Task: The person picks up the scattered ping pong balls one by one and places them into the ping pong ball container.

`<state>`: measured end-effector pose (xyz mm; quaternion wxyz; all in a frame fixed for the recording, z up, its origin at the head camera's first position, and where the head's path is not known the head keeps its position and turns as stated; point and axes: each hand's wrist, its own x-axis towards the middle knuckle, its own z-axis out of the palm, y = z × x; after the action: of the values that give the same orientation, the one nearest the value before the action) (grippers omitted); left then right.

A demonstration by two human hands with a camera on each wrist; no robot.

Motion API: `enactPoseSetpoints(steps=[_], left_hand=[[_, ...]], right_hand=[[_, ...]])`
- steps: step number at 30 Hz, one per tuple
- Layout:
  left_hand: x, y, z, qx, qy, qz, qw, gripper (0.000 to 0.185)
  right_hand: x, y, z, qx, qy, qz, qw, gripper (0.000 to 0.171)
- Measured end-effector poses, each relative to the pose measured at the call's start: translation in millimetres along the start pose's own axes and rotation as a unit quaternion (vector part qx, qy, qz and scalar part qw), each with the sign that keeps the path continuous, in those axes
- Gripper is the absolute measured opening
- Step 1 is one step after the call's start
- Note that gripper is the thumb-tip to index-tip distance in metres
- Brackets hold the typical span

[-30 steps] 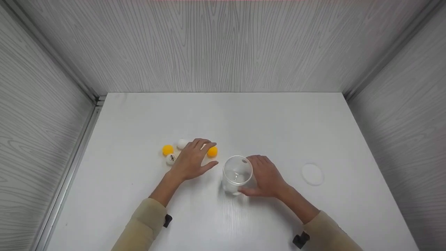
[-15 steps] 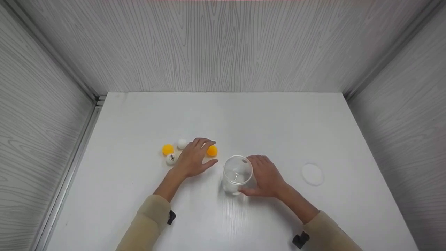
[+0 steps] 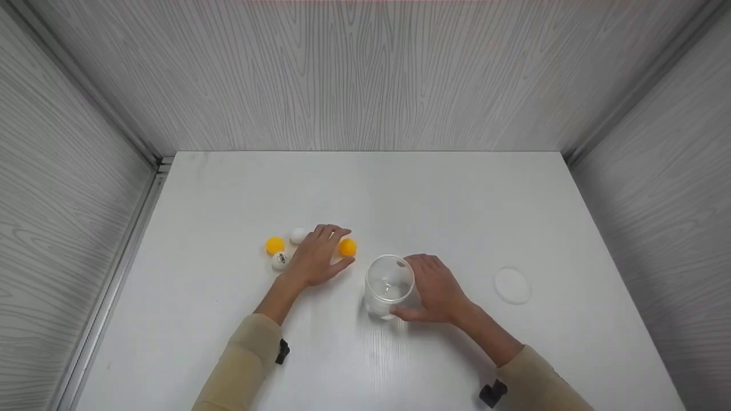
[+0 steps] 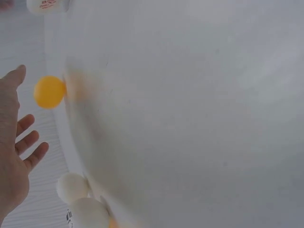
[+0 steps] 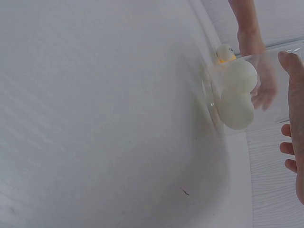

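My right hand point(image 3: 437, 291) holds a clear jar point(image 3: 377, 305) from its right side, thumb at the near side and fingers round the far side. The jar stands upright on the table; through its wall in the right wrist view, two white balls point(image 5: 236, 111) show at the bottom. Over to the left, my left hand point(image 3: 313, 258) hovers with thumb and fingers spread to either side of an orange table tennis ball point(image 3: 347, 247). That ball sits on the table, apart from the palm in the left wrist view point(image 4: 49, 92).
Left of the left hand lie another orange ball point(image 3: 274, 245), a white ball point(image 3: 298, 235) and a white ball with dark print point(image 3: 280, 261). A round, pale, clear lid or ring point(image 3: 512, 285) lies at the right. Grey wood-grained walls point(image 3: 365, 74) enclose the white table point(image 3: 457, 194).
My left hand has shifted slightly away and to the left, its thumb coming closer to the orange ball. The right hand and the jar have stayed put.
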<state>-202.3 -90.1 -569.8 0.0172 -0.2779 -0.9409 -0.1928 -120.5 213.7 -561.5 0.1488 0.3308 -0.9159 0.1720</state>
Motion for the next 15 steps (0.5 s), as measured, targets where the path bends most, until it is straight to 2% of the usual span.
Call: enactPoseSetpoints(steps=[15], left_hand=[[6.3, -5.3, 6.1, 0.008, -0.011, 0.004, 0.9999, 0.057]], right_hand=[[0.2, -0.7, -1.4, -0.01, 0.0, -0.002, 1.0, 0.088]])
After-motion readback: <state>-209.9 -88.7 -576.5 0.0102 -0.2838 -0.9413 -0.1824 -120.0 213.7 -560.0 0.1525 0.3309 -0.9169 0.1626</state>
